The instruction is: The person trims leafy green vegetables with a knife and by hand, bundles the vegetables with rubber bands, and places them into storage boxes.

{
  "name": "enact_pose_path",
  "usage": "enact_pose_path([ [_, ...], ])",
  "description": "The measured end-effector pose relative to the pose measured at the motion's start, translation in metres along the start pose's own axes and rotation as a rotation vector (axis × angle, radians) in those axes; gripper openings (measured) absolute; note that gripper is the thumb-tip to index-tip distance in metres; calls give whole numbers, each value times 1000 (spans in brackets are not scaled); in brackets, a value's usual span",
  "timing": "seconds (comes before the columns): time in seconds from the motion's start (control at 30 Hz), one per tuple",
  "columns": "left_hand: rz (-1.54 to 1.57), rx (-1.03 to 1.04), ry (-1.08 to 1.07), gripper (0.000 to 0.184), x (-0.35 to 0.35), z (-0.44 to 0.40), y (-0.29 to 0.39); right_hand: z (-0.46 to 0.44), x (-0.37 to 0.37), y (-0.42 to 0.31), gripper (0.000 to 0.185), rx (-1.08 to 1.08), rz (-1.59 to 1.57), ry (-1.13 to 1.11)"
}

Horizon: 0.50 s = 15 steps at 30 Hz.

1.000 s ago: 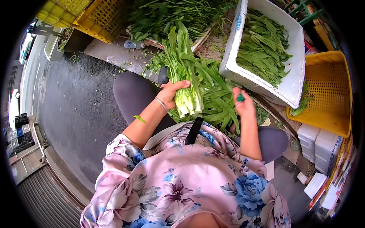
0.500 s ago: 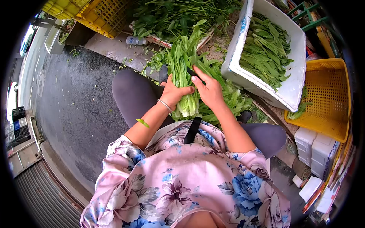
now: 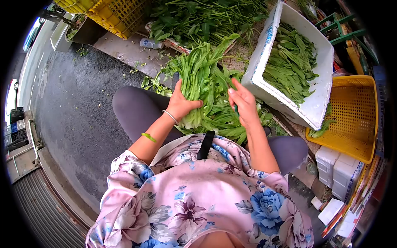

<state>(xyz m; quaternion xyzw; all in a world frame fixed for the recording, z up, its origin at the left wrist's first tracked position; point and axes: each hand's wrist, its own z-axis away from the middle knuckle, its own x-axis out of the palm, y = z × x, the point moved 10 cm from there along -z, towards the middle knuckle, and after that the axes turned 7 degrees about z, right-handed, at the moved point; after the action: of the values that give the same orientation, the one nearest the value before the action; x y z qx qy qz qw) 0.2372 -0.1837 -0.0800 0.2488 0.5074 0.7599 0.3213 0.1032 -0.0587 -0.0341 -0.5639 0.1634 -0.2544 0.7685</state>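
My left hand (image 3: 183, 103) is wrapped round a bunch of long-leaved lettuce (image 3: 197, 74), its pale stem ends toward my lap and its leaves pointing away. To the right, my right hand (image 3: 244, 101) is closed round a slim tool that looks like a small knife (image 3: 236, 108); a bit of green handle shows below the fingers and a dark end above them. Most of the tool is hidden by the hand. A loose pile of the same lettuce (image 3: 223, 122) lies between my knees, beneath both hands. A leaf scrap (image 3: 149, 137) clings to my left forearm.
A white foam box (image 3: 258, 80) with lettuce inside stands at the right, beside a yellow crate (image 3: 351, 140). Darker leafy greens (image 3: 206, 18) are heaped at the back. A plastic bottle (image 3: 151, 43) lies near yellow baskets (image 3: 120, 18). Wet pavement (image 3: 78, 107) stretches left.
My right hand has come off the bunch and moved right and slightly down. The left hand has shifted left with the lettuce, whose leaves now spread wider.
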Motion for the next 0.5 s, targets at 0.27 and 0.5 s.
enact_pose_path([
  [0.27,-331,92,19,103,-8,14,22,-16,-21,-78,33,-358,545,411],
  [0.5,-493,225,76,98,-14,26,60,0,-29,-32,34,-190,-520,9],
])
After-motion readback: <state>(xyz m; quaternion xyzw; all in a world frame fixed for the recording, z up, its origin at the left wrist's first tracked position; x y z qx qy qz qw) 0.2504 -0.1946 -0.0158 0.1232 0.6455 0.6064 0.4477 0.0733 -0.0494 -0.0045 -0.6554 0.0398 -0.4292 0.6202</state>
